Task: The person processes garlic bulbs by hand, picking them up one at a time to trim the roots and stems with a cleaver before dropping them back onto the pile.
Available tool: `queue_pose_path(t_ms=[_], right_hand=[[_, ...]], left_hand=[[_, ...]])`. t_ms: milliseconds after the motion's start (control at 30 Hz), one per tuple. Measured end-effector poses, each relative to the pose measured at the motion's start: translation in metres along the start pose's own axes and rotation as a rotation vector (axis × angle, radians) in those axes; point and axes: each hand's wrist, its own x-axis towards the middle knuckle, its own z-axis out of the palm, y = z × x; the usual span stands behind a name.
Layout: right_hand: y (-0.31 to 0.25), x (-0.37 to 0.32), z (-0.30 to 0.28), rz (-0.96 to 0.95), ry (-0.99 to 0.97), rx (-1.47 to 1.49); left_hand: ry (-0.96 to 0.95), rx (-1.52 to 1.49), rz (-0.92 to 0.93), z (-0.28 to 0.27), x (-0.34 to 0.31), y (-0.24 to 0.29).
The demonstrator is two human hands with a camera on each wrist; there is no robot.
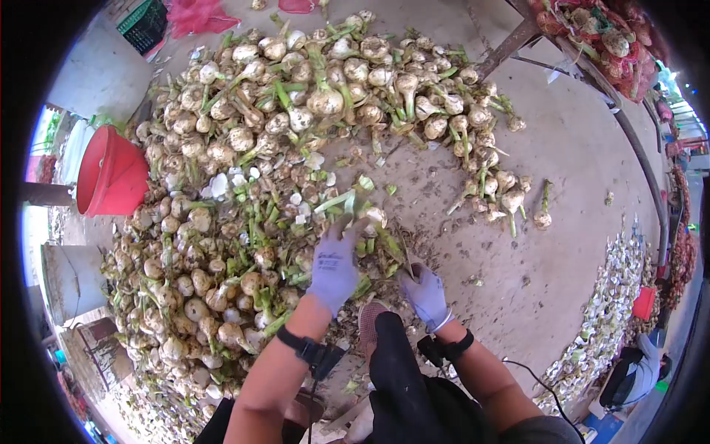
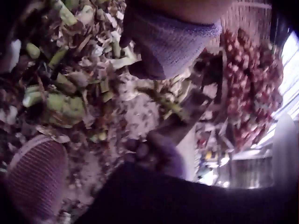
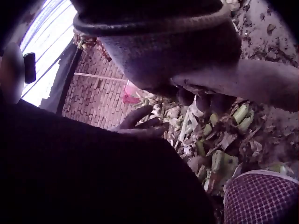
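My left hand (image 1: 334, 263), in a pale purple glove, grips a garlic bulb (image 1: 375, 216) at its fingertips, above a heap of trimmings. A pale green stalk (image 1: 338, 200) shows beside those fingers. To the right, my gloved right hand (image 1: 427, 296) holds a knife, its thin blade (image 1: 407, 251) pointing up and away, a little apart from the bulb. In the left wrist view the knife blade (image 2: 181, 120) rises from the right hand (image 2: 161, 156). The right wrist view is dark, and the right glove (image 3: 173, 60) covers most of the grip.
Untrimmed garlic with stalks (image 1: 325, 96) forms a wide pile ahead. Trimmed bulbs (image 1: 200, 285) are heaped at left, below a red bucket (image 1: 122, 174). Cut stalks (image 1: 255, 222) and peelings lie between. A shoe (image 1: 370, 318) is close below the hands. Another person (image 1: 637, 374) sits far right.
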Motion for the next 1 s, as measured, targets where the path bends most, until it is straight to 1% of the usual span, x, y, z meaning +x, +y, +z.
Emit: queue_pose_path(t_ms=[33, 67, 100, 133, 167, 200, 267, 300, 333, 400, 433, 467, 500, 533, 600, 633, 667, 700, 733, 767, 800, 833, 867, 900, 933, 967, 1000], right_hand=[[0.016, 0.005, 0.005, -0.025, 0.031, 0.049], [0.032, 0.008, 0.007, -0.049, 0.062, 0.098], [0.034, 0.007, 0.004, -0.044, 0.072, 0.092], [0.036, 0.006, 0.003, 0.004, 0.046, 0.198], [0.036, 0.006, 0.001, 0.048, 0.022, 0.304], [0.031, 0.007, -0.001, 0.045, 0.034, 0.300], [0.023, 0.000, -0.004, 0.123, 0.172, 0.456], [0.021, -0.003, -0.011, 0.098, 0.212, 0.514], [0.018, -0.006, -0.019, 0.101, 0.220, 0.510], [0.006, -0.009, -0.035, -0.132, 0.245, 0.126], [-0.004, -0.013, -0.040, -0.129, 0.250, 0.125], [-0.015, -0.017, -0.044, -0.253, 0.214, -0.073], [-0.021, -0.017, -0.048, -0.375, 0.174, -0.273], [-0.017, -0.011, -0.049, -0.371, 0.176, -0.275], [0.012, 0.021, -0.046, -0.125, -0.069, -0.638], [0.042, 0.051, -0.042, -0.091, 0.029, -0.772], [0.036, 0.063, -0.049, -0.015, 0.150, -0.755], [0.027, 0.077, -0.057, 0.061, 0.268, -0.736], [0.029, 0.093, -0.063, -0.083, 0.437, -0.742], [0.033, 0.108, -0.067, -0.220, 0.610, -0.736], [0.028, 0.126, -0.072, -0.109, 0.602, -0.704], [0.023, 0.141, -0.073, -0.006, 0.589, -0.673], [0.021, 0.147, -0.070, -0.015, 0.583, -0.664], [0.019, 0.153, -0.066, 0.032, 0.527, -0.618], [0.013, 0.157, -0.060, 0.075, 0.467, -0.575], [0.014, 0.148, -0.050, -0.070, 0.325, -0.536], [0.012, 0.126, -0.033, -0.205, 0.263, -0.476]], left_hand=[[-0.098, 0.091, -0.026, 0.010, 0.009, 0.001], [-0.100, 0.082, -0.018, 0.021, 0.018, -0.003], [-0.136, 0.157, 0.104, 0.028, 0.027, -0.004], [-0.172, 0.232, 0.226, 0.035, 0.034, -0.005], [-0.270, 0.332, 0.221, 0.040, 0.042, -0.007], [-0.265, 0.326, 0.232, 0.046, 0.049, -0.010], [-0.140, 0.247, 0.377, 0.060, 0.056, -0.014], [-0.071, 0.212, 0.472, 0.057, 0.055, -0.008], [-0.073, 0.204, 0.476, 0.053, 0.050, 0.000], [-0.333, 0.118, 0.214, 0.042, 0.032, 0.018], [-0.303, 0.106, 0.173, 0.033, 0.024, 0.029], [-0.306, 0.103, 0.177, 0.026, 0.016, 0.033], [-0.238, 0.052, 0.200, 0.020, 0.008, 0.034], [-0.169, 0.000, 0.223, 0.010, -0.001, 0.035], [0.078, -0.053, 0.261, -0.024, -0.020, 0.035], [0.125, -0.042, 0.147, -0.042, -0.036, 0.027], [0.168, -0.030, 0.035, -0.063, -0.053, 0.015], [0.144, 0.006, -0.117, -0.091, -0.067, 0.006], [0.116, 0.046, -0.276, -0.120, -0.083, 0.000], [0.093, 0.198, -0.345, -0.146, -0.096, -0.005], [0.078, 0.350, -0.412, -0.162, -0.104, -0.008], [0.082, 0.360, -0.417, -0.164, -0.107, -0.007], [0.188, 0.387, -0.346, -0.163, -0.110, -0.007], [0.295, 0.414, -0.274, -0.162, -0.111, -0.006], [0.268, 0.137, -0.290, -0.155, -0.107, 0.005], [0.208, -0.128, -0.284, -0.140, -0.102, 0.001], [0.105, -0.543, -0.416, -0.118, -0.100, -0.004]])
